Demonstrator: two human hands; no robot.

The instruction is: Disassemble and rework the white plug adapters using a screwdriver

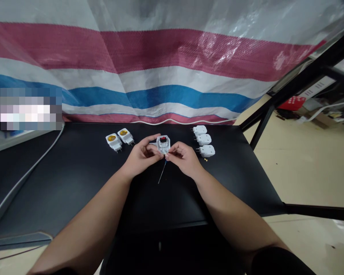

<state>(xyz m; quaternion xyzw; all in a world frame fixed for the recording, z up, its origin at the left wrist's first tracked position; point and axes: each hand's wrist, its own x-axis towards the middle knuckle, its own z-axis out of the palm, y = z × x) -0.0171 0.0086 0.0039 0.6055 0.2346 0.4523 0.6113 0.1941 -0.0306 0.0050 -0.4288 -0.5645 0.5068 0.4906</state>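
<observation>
so far, on the black table (83, 183), two white plug adapters (119, 136) with amber centres lie side by side to the left, and three white adapters (203, 140) with plain closed faces lie in a short row to the right; neither hand touches either group; a sixth unit, an opened white plug housing (163, 144) with a red part showing inside, sits between the groups, gripped at its lower edge; the left hand (141, 156) and right hand (183, 159) are close together, fingertips nearly meeting on it; a slim screwdriver (162, 173) runs down and away from the right hand's fingers; tiny brass bits (205, 159) lie just beside the row; a striped woven tarp (172, 91) hangs behind the table.
</observation>
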